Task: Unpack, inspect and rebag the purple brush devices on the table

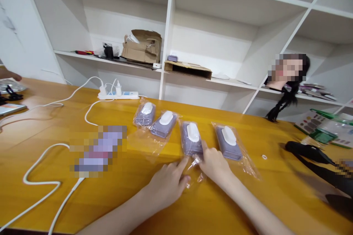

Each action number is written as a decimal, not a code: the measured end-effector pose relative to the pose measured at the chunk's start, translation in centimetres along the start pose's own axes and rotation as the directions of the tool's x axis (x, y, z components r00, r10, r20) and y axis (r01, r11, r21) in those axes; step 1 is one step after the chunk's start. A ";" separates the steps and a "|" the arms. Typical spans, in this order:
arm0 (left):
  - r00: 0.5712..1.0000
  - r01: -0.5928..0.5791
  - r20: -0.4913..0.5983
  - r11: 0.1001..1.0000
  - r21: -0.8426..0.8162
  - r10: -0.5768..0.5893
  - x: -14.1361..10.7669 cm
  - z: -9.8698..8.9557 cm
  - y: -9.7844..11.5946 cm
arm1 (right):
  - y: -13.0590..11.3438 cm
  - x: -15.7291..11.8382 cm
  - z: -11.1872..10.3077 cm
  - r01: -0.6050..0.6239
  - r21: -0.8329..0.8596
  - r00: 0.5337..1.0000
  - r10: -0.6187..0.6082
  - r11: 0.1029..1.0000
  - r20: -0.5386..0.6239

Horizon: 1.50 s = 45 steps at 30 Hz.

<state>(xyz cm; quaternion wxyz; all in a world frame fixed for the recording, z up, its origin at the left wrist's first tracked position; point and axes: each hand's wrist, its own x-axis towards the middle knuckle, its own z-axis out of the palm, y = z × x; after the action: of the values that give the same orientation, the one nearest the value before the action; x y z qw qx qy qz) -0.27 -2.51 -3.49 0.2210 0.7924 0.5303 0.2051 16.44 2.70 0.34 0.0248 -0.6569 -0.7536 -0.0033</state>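
Several purple box-shaped items, each with a white oval piece on top and a clear plastic bag around it, lie in a row on the wooden table. Both hands are at the third purple item from the left (193,145). My left hand (169,181) is at its near edge, index finger stretched out to the lower left corner and thumb apart. At the lower right side rests my right hand (215,163), its index finger extended along the item. The loose end of the plastic bag (195,176) lies between the hands. Another purple item (230,147) is just right of my right hand.
Left of the hands lies a blurred-out phone (103,148) with a white cable (66,198). A power strip (118,95) stands at the back. White shelves (209,33) rise behind. At right are a mannequin head (288,71) and a black object (311,152). Another person's hand (9,74) shows far left.
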 end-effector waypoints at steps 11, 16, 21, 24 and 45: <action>0.990 -0.077 -0.128 0.989 -0.126 0.060 0.2 -0.3 -0.2 | 2.2 0.6 -5.0 0.203 0.385 0.977 -0.213 0.900 -0.017; 0.997 -0.080 0.007 0.994 -0.075 0.081 0.3 -0.1 -0.2 | 2.0 1.6 -2.4 0.211 0.322 0.977 -0.186 0.923 -0.106; 0.997 -0.064 0.036 0.998 -0.028 0.065 0.5 -0.1 -0.3 | 1.7 1.9 -1.2 0.157 0.335 0.988 -0.144 0.929 -0.064; 0.998 -0.065 0.020 0.998 -0.016 0.065 0.6 -0.1 -0.2 | 1.4 1.9 -0.6 0.149 0.336 0.989 -0.143 0.930 -0.042; 0.902 0.372 -0.342 0.877 0.304 -0.265 5.9 -4.2 -3.8 | 0.2 3.4 1.5 0.044 0.007 0.981 -0.042 0.999 -0.188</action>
<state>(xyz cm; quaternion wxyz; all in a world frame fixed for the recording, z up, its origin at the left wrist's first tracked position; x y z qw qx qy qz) -3.37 4.79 -1.72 0.0223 0.6813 0.7097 0.1781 16.13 6.11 -0.98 0.0994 -0.6372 -0.7618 -0.0620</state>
